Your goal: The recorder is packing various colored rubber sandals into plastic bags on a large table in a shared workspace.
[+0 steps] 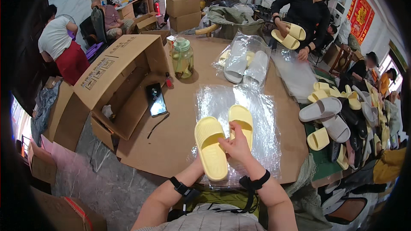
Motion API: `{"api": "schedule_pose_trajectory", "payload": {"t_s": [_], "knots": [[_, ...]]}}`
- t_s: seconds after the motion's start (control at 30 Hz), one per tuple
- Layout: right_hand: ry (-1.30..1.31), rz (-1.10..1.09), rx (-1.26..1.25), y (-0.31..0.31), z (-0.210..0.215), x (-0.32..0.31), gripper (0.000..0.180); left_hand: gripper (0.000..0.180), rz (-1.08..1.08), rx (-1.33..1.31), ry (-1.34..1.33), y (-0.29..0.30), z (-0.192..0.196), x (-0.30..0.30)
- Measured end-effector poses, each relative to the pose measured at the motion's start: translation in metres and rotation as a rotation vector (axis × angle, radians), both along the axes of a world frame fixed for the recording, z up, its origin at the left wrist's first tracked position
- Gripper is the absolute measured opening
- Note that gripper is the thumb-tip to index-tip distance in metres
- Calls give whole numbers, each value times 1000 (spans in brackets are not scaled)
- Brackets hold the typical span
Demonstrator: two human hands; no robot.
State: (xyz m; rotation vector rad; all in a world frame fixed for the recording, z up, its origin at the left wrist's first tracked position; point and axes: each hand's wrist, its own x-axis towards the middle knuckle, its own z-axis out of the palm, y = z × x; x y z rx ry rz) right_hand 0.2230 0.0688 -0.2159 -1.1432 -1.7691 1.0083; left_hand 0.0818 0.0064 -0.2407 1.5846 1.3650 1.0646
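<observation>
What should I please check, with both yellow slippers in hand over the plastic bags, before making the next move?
1. Right hand grips the right yellow slipper: ok.
2. Left hand grips the left yellow slipper: cannot tell, it is hidden underneath.
3. Both slippers sole-side up: ok.
4. Clear plastic bags lie flat beneath the pair: ok.
5. Top bag's mouth open: cannot tell.
6. Phone and bottle stand apart from the bags: ok.

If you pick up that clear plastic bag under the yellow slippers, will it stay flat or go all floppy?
The clear plastic bag would probably go floppy: it is thin, wrinkled and lies limp on the cardboard. It looks shiny, so it may be slippery. It is likely very light, so it might slide once the yellow slippers are lifted off it.
</observation>
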Motion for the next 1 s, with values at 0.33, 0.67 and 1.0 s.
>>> {"api": "schedule_pose_trajectory", "payload": {"t_s": [0.33, 0.67, 1.0], "knots": [[-511, -321, 240, 24, -30, 8, 50, 51, 38, 45, 263, 12, 0, 6], [-699, -393, 322, 42, -42, 68, 26, 56, -1, 243, 792, 12, -42, -1], [-735, -564, 254, 12, -40, 178, 27, 82, -227, 116, 724, 17, -29, -15]]}}
